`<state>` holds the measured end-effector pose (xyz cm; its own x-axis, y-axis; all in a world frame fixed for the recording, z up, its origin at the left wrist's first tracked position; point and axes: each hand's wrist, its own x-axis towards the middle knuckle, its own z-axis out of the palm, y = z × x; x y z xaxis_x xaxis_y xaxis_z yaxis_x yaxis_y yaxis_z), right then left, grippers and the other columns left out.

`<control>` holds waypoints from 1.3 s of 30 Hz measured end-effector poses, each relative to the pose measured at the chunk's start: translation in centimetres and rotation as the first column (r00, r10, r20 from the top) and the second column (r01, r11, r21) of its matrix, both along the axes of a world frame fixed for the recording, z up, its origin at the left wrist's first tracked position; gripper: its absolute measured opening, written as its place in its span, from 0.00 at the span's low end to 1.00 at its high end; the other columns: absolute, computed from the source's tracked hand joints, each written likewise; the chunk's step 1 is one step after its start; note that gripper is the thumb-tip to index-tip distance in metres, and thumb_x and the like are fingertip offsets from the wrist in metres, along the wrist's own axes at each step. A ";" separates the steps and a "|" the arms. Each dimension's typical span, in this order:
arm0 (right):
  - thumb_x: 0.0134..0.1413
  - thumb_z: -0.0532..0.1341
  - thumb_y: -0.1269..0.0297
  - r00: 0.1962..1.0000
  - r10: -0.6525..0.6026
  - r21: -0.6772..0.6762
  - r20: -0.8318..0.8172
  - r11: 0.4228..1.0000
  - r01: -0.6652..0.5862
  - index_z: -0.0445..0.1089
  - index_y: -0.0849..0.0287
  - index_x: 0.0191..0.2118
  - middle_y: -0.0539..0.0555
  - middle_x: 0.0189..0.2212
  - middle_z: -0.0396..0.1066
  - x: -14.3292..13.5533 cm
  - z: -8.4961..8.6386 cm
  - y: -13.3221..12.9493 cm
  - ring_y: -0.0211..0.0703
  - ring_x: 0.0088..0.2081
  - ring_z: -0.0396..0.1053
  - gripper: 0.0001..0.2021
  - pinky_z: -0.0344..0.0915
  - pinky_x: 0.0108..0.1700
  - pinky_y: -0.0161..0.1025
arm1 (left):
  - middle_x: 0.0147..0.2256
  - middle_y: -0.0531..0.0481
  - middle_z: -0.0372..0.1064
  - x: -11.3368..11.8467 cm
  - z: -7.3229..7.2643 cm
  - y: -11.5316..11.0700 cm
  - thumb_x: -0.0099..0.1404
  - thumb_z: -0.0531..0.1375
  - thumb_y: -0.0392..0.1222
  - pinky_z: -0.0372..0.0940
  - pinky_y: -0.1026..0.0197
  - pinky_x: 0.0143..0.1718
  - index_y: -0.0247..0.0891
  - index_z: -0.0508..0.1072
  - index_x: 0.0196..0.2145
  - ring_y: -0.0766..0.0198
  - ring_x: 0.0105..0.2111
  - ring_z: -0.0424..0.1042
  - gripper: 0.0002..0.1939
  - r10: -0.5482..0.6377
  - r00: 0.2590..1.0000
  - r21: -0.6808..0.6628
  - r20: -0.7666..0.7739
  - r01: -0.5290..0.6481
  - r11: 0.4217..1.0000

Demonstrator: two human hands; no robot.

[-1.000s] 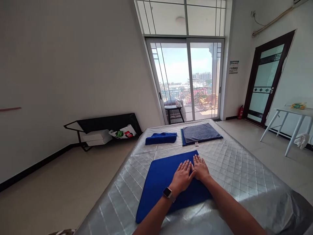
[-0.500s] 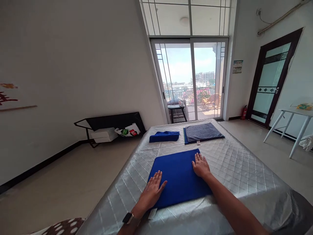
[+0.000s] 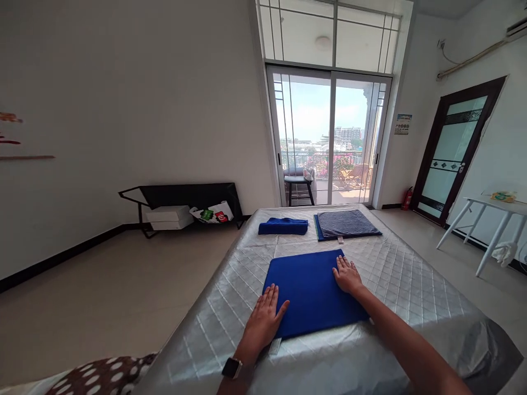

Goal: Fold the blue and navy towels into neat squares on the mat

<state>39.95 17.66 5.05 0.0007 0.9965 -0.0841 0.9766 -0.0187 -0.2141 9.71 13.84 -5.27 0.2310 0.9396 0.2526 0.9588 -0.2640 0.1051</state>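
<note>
A flat blue cloth [image 3: 310,291], squared off and with a white tag at its near left corner, lies in front of me on a silver quilted cover [image 3: 395,291]. My left hand [image 3: 263,315] rests flat on the cloth's left edge, fingers stretched out and thumb apart. On the cloth's far right edge lies my right hand [image 3: 348,274], palm down with fingers extended. Neither hand grips anything. Farther back are a folded blue cloth [image 3: 283,226] on the left and a grey cloth [image 3: 349,223] on top of a blue one to its right.
Against the left wall stands a black frame [image 3: 185,195] with white boxes [image 3: 169,216] and a printed bag [image 3: 214,213]. A white table [image 3: 500,204] is at the right. A brown spotted blanket [image 3: 99,376] lies at the lower left. Glass sliding doors [image 3: 329,137] are at the back.
The camera view has shifted slightly, so the cloths and hands appear a little farther right. Both hands remain flat on the blue cloth's edges, almost in the same places.
</note>
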 end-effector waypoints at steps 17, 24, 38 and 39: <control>0.69 0.41 0.49 0.997 0.060 -0.036 -0.045 0.997 -0.062 0.39 0.63 0.73 0.56 0.73 0.37 1.3 -2.2 -9.7 0.45 0.73 0.34 0.34 0.33 0.71 0.47 | 0.69 0.36 0.50 -0.2 0.7 -0.1 0.73 0.42 0.60 0.50 0.46 0.68 0.30 0.57 0.68 0.50 0.69 0.50 0.37 -0.023 0.999 -0.019 -0.024 0.023 1.000; 0.69 0.44 0.52 0.987 0.106 -0.007 -0.121 0.994 -0.108 0.46 0.63 0.72 0.58 0.73 0.40 1.8 -1.1 -10.5 0.48 0.73 0.36 0.32 0.35 0.71 0.49 | 0.70 0.37 0.43 -1.3 4.0 -1.5 0.73 0.42 0.58 0.47 0.48 0.69 0.29 0.52 0.69 0.53 0.70 0.44 0.37 -0.031 0.998 -0.218 -0.048 0.020 0.976; 0.51 0.63 0.73 0.929 0.322 0.058 -0.183 0.947 -0.317 0.81 0.53 0.35 0.52 0.39 0.78 5.5 2.6 -12.3 0.43 0.43 0.74 0.10 0.63 0.46 0.34 | 0.47 0.50 0.77 -3.1 9.3 -9.4 0.64 0.54 0.56 0.70 0.56 0.52 0.48 0.80 0.40 0.54 0.48 0.75 0.18 -0.015 0.961 -0.250 0.275 0.086 0.964; 0.51 0.63 0.73 0.931 0.318 0.061 -0.181 0.948 -0.312 0.80 0.53 0.35 0.52 0.39 0.78 5.5 2.6 -12.3 0.43 0.42 0.74 0.10 0.63 0.45 0.34 | 0.47 0.51 0.77 -2.9 9.6 -9.5 0.64 0.54 0.56 0.70 0.57 0.51 0.48 0.80 0.40 0.55 0.48 0.75 0.18 -0.005 0.959 -0.246 0.283 0.077 0.966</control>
